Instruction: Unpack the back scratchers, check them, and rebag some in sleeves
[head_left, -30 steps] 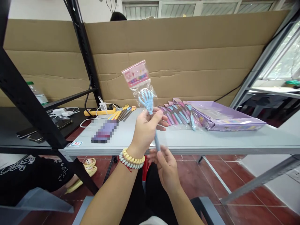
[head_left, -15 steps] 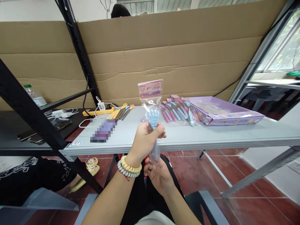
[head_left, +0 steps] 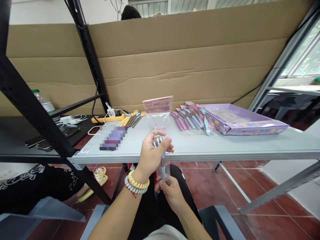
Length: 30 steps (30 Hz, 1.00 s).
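Note:
A light-blue, hand-shaped back scratcher (head_left: 163, 166) sits inside a clear plastic bag (head_left: 158, 120) with a pink printed header. My left hand (head_left: 155, 148), with coiled bands on its wrist, is closed around the scratcher's head; the fingers partly cover its prongs. Lower down, my right hand (head_left: 170, 190) pinches the bottom of the bag at the handle's end. Both hands are in front of the table's near edge, above my lap. On the table beyond lie several bagged back scratchers (head_left: 191, 118) in pink, purple and blue.
A purple cardboard tray (head_left: 252, 128) lies at the right. To the left are unwrapped yellow and grey scratchers (head_left: 133, 119), a blurred purple item (head_left: 113, 138) and a yellow power strip (head_left: 101, 119). A black frame post (head_left: 37, 113) stands left; a cardboard wall (head_left: 185, 56) closes the back.
The back scratcher has come down and slid lower behind my left fingers, which now cover more of its head. The bag's header has dropped and tipped back. My right hand has shifted slightly down.

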{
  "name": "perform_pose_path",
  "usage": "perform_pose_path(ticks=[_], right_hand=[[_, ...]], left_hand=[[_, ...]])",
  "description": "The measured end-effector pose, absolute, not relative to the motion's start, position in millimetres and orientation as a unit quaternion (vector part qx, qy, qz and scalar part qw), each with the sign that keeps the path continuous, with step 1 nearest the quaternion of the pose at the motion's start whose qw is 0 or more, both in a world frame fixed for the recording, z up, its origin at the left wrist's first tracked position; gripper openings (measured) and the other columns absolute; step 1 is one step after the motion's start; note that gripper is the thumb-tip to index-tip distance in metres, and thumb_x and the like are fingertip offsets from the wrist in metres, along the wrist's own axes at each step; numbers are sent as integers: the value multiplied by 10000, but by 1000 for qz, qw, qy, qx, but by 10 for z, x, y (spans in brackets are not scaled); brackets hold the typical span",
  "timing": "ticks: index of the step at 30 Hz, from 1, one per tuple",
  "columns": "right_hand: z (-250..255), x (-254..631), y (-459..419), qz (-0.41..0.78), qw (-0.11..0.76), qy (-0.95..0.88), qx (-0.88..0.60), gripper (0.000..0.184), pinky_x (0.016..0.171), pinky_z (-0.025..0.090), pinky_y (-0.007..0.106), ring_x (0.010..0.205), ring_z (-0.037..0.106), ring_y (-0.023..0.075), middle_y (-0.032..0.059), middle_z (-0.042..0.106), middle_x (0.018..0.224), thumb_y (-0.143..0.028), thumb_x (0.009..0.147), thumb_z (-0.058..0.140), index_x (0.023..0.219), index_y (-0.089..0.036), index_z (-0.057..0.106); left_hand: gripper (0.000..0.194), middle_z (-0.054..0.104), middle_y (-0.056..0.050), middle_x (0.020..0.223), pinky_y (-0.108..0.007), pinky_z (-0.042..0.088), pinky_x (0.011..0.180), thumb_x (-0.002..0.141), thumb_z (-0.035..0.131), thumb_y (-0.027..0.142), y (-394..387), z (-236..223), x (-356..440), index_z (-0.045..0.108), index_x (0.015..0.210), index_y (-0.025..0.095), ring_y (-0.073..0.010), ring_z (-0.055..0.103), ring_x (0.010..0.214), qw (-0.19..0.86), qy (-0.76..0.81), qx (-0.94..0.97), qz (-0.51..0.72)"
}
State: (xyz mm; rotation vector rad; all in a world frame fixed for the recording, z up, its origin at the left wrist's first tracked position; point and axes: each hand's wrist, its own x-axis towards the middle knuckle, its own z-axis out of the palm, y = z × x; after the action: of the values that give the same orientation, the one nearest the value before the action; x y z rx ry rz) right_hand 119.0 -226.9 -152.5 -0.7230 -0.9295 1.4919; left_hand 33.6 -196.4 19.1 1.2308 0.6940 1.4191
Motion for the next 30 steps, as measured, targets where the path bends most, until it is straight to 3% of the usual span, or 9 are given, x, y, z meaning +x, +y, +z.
perform_pose_path(ticks=[4,8,12,15,18,21,24,27,30], right_hand=[[-1522,1283,-2299,622,519,-464,-359,427,529,412,265,538,579,144,41,659,637,-477,633,755,888,-144,678],[-1377,1298,-2304,603,481,-521,-365,334,579,422,265,576,566,135,14,615,604,-449,653,742,777,-153,650],[-1248,1300,-2302,618,468,-507,-377,333,397,230,185,384,305,36,-88,396,502,-445,698,697,848,-173,577],[-1216,1484,-2313,618,401,-550,-394,363,389,188,166,418,285,27,-93,371,536,-369,652,749,913,-182,579],[-1136,1783,-2284,617,409,-523,-423,357,367,161,172,389,261,22,-88,361,518,-427,634,752,787,-168,561],[-871,1981,-2179,573,513,-461,-442,403,357,148,180,342,213,19,-105,287,436,-503,636,732,697,-165,521],[-464,1971,-2016,451,601,-465,-468,436,350,215,189,357,302,32,-45,476,510,-474,595,771,803,-142,580],[-125,1854,-1832,389,622,-509,-450,572,361,300,198,412,416,49,44,642,800,-426,555,802,1004,-156,572],[-3,1756,-1693,388,615,-545,-419,567,387,336,198,419,437,56,8,629,736,-375,574,796,1037,-165,544]], left_hand=[[317,640,15,606,-250,502,534,702,695,409,-1893,274,256,498,807,183,-137,625,515,525,289,432,674],[326,642,12,605,-258,505,528,671,718,399,-1849,174,262,510,792,179,-153,637,526,526,320,406,676],[326,645,1,631,-256,513,549,654,729,381,-1745,81,188,529,787,160,-148,645,558,533,331,363,689],[352,634,16,638,-239,511,527,608,756,362,-1639,165,-66,532,789,159,-135,638,555,481,316,304,759],[368,633,20,639,-220,500,491,586,769,351,-1615,239,-301,534,797,163,-123,625,528,463,324,287,774],[371,628,12,608,-209,474,435,592,777,348,-1698,143,-279,521,784,161,-126,605,484,536,353,341,687],[379,628,8,582,-208,455,404,622,765,380,-1834,-74,-48,500,793,171,-132,590,451,614,359,410,571],[375,633,-10,569,-208,451,418,656,733,436,-1959,-256,154,506,783,166,-131,588,439,652,364,468,472],[364,651,-32,608,-231,482,515,659,738,427,-2008,-316,210,540,787,150,-139,620,513,671,357,524,385]])
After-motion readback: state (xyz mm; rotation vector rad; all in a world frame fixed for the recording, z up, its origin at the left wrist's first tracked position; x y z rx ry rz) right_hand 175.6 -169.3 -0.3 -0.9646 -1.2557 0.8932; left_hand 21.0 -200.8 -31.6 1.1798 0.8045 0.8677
